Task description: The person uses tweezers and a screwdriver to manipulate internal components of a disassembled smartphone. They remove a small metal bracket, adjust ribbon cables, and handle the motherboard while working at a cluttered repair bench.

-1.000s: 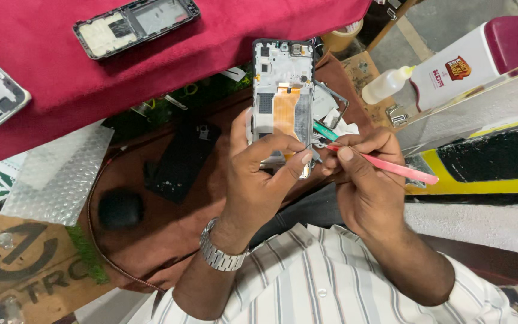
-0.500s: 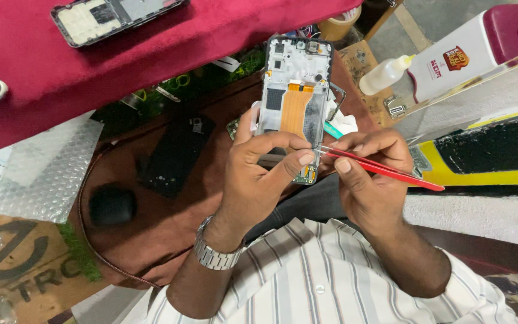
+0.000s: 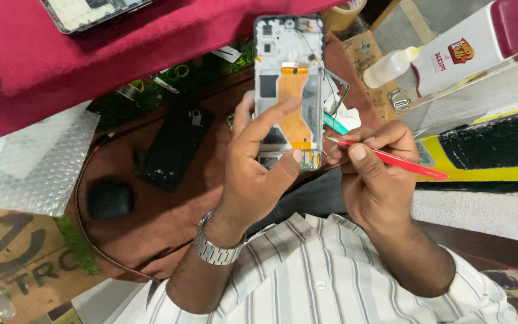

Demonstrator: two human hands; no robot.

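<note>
Orange ribbon cable runs down the middle of the opened phone frame [image 3: 289,90] that we hold upright in our left hand [image 3: 253,174], near the centre of the view. Our left fingers [image 3: 271,120] are wrapped around the frame, thumb pressed near its lower edge. Our right hand [image 3: 373,174] sits at three o'clock of the frame, its fingers pinched shut on red tweezers [image 3: 391,157], whose tip points toward the small circuit board at the frame's bottom corner; whether the tip touches it, we cannot tell.

To do this well, we judge the frame should be kept steady against the thumb and the tip moved lightly, clear of the orange cable.

On the brown bench [image 3: 151,204], at nine o'clock of the hands, lies a black back cover [image 3: 175,147], with a dark rounded object [image 3: 110,199] beyond it. A sheet of bubble wrap [image 3: 37,162] lies farther out toward nine o'clock. A red cloth [image 3: 121,54] covers the area at eleven o'clock. At two o'clock stand a small squeeze bottle [image 3: 391,65] and a larger white bottle with a maroon cap [image 3: 481,39].
</note>
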